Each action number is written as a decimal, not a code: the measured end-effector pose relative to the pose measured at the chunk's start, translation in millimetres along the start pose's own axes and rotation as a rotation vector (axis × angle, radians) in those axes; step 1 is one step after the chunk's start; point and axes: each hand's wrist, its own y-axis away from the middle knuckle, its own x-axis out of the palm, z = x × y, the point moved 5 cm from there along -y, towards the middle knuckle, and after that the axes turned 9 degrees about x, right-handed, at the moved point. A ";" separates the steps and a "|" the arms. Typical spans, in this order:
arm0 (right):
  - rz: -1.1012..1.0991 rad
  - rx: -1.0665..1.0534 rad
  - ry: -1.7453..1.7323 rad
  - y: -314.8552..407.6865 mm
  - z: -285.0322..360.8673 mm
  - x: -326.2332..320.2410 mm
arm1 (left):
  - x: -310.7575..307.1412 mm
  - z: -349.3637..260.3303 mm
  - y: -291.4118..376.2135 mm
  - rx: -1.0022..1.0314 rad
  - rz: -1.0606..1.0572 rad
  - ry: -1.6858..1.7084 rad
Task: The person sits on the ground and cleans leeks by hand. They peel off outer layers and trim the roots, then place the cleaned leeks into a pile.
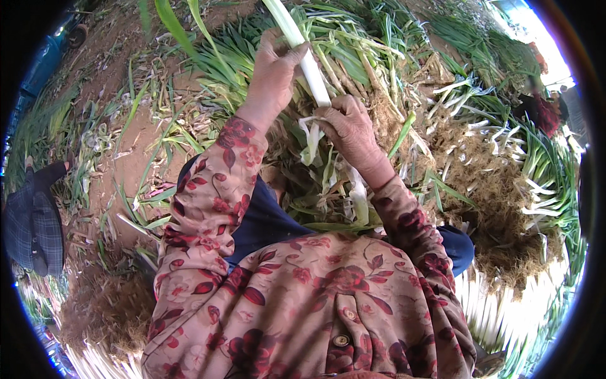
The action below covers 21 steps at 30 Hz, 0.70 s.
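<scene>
My left hand (276, 71) grips the white shank of a large green onion (312, 76), the thumb laid across it. The stalk slants from the top edge of the view down to my right hand (348, 132), whose fingers are closed around its lower end. A limp strip of outer skin (310, 144) hangs beside those fingers. The root end is hidden by the right hand. Beyond both hands lies a heap of unpeeled green onions (350, 78) with yellowed leaves and roots. Peeled skins (357, 194) lie below the right hand, between my legs.
At right, peeled onions (539, 189) lie around a mound of cut or tangled roots (492, 203). More white shanks (502, 303) line the lower right. Another root pile (104, 312) lies lower left. Leaf scraps litter the soil (137, 189). A person in a plaid garment (35, 218) is at far left.
</scene>
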 end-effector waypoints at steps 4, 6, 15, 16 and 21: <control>-0.021 0.016 -0.103 29.6 -34.1 29.9 | -14.0 -22.5 -7.6 0.074 -0.122 0.009; 0.054 0.108 -0.065 75.7 -69.9 49.6 | -26.3 -40.4 -14.3 0.120 -0.154 0.049; 0.787 0.430 0.117 200.4 -148.5 38.0 | -42.6 -57.2 -31.6 0.145 0.149 0.466; 0.712 0.523 0.026 164.4 -142.6 27.0 | -41.4 -48.8 -29.8 0.109 0.119 0.452; 0.140 0.485 -0.583 6.9 -43.3 -17.6 | -16.6 -23.5 -19.6 0.040 0.098 0.384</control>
